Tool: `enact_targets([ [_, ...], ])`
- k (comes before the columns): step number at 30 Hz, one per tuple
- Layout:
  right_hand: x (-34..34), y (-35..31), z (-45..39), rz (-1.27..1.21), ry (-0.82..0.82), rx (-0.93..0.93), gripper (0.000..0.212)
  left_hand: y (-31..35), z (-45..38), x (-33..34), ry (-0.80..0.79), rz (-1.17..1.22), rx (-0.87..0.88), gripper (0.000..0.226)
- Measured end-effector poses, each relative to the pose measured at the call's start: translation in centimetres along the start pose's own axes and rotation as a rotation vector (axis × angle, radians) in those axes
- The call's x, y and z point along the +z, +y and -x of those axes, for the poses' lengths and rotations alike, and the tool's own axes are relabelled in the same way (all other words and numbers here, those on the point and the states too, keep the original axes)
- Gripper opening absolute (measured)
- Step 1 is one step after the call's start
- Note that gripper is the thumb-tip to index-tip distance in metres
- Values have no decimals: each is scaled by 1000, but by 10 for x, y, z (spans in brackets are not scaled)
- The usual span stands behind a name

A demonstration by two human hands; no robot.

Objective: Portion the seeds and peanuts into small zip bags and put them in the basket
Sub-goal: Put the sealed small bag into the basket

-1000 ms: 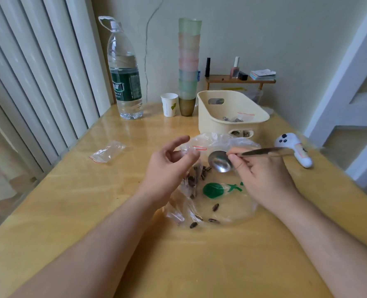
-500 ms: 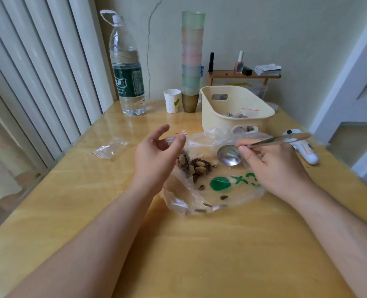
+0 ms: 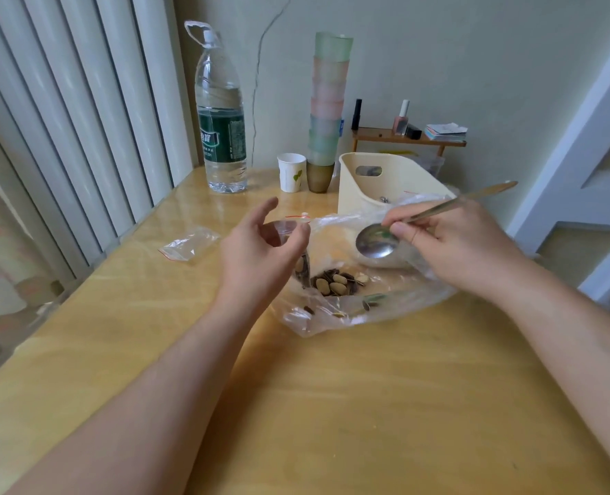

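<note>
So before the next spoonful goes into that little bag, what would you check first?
1. Small zip bag held by left hand: ok.
2. Bag mouth open wide: cannot tell.
3. Spoon gripped by right hand: ok.
4. Spoon loaded: not ok, the bowl looks empty.
5. Seeds and peanuts left in the big plastic bag: ok.
6. Basket within reach behind: ok.

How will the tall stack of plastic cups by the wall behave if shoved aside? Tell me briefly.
The stack of plastic cups would probably tip rather than slide: it stands many cups high on one narrow brown base cup. It is likely light, being thin translucent plastic. If it topples, it may hit the paper cup standing close beside it.
</note>
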State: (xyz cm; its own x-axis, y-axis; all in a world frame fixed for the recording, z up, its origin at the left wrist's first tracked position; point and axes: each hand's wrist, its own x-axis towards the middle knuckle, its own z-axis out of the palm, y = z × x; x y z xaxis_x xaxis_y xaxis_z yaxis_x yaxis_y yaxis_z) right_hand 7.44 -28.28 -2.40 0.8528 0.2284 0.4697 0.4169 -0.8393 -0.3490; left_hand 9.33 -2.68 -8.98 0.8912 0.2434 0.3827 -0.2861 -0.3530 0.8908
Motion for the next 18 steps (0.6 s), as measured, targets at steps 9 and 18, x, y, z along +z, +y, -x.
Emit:
enact_targets([
  [9,48,12,20,277,32,56,32,0,7,7,-102,-45,65,66],
  [18,75,13,20,74,191,145,27,-12,16,17,-276,-95,92,32],
])
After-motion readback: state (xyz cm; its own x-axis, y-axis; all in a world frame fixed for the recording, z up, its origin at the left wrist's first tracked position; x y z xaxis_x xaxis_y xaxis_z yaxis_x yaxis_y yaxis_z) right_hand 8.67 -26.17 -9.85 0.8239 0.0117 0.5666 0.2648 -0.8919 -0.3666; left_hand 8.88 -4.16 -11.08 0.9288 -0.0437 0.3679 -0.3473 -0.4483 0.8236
